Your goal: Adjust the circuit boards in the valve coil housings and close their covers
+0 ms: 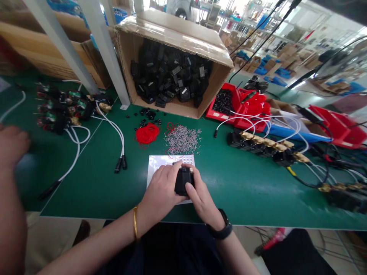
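Note:
A small black housing [183, 181] is held between both hands above a white sheet [155, 163] near the table's front edge. My left hand [163, 184] wraps the housing's left side, its fingers over the top edge. On the right side, my right hand [202, 194] grips it, with the thumb on its face. A bit of brass colour shows at its upper right corner. Just beyond the sheet lie a pile of small screws [182, 140] and a bundle of red rings [147, 134].
A cardboard box [183, 110] of black housings stands behind. Red bins [210, 112] and a row of black units with brass fittings [258, 145] are at right. Wired assemblies [51, 114] lie at left, near another person's arm [11, 152]. A metal post [109, 53] rises beside the box.

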A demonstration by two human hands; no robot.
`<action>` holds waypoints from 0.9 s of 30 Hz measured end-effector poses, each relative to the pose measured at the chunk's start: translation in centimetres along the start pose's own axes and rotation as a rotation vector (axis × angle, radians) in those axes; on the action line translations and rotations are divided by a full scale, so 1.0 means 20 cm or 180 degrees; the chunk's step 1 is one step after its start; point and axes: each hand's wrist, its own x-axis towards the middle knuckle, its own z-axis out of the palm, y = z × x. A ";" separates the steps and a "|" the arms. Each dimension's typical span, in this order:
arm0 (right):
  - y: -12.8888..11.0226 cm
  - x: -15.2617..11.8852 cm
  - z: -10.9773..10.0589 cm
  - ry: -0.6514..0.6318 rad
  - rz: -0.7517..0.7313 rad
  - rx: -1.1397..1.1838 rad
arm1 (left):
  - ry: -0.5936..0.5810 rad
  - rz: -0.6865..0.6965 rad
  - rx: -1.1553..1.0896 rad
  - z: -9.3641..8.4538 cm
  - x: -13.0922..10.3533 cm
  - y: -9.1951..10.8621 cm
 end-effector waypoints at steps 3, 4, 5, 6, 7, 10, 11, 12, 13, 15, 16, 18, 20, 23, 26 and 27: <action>0.01 0.01 0.04 0.0056 -0.0042 -0.0028 | 0.0007 0.0077 -0.0331 -0.01 0.00 -0.04; 0.01 0.01 0.06 0.0182 0.0009 0.0159 | 0.0005 0.0064 -0.0518 0.00 0.01 -0.07; 0.02 0.01 0.08 0.0311 0.0148 0.0455 | 0.0023 0.0017 -0.0737 0.00 0.01 -0.09; 0.03 0.02 0.10 0.0395 0.0378 0.0837 | 0.0062 -0.0057 -0.0969 0.01 0.00 -0.12; 0.04 0.02 0.12 0.0423 0.0661 0.1256 | 0.0116 -0.0149 -0.1191 0.02 0.00 -0.16; 0.06 0.04 0.19 0.0348 0.1289 0.2170 | 0.0111 -0.0330 -0.1852 0.04 0.00 -0.26; 0.06 0.04 0.21 0.0373 0.1334 0.2297 | -0.0005 -0.0299 -0.2168 0.04 0.01 -0.29; 0.06 0.04 0.22 0.0446 0.1325 0.2354 | -0.0159 -0.0255 -0.2532 0.03 0.02 -0.30; 0.05 0.05 0.23 0.0528 0.1294 0.2349 | -0.0316 -0.0236 -0.2898 0.02 0.03 -0.31; 0.05 0.05 0.24 0.0642 0.1246 0.2227 | -0.0490 -0.0356 -0.3383 -0.02 0.07 -0.31; 0.04 0.06 0.24 0.0697 0.1226 0.2135 | -0.0476 -0.0498 -0.3426 -0.03 0.08 -0.30; 0.04 0.06 0.23 0.0797 0.1188 0.1936 | -0.0319 -0.0768 -0.3230 -0.05 0.12 -0.26; 0.05 0.07 0.23 0.0890 0.1164 0.1785 | -0.0111 -0.0861 -0.2924 -0.05 0.15 -0.23; 0.07 0.08 0.24 0.1057 0.1164 0.1670 | 0.0039 -0.0892 -0.2697 -0.02 0.17 -0.23; 0.08 0.08 0.26 0.1217 0.1150 0.1655 | -0.0166 -0.0729 -0.2818 0.00 0.14 -0.25; 0.08 0.08 0.27 0.1251 0.1122 0.1679 | -0.0271 -0.0577 -0.2868 0.00 0.13 -0.26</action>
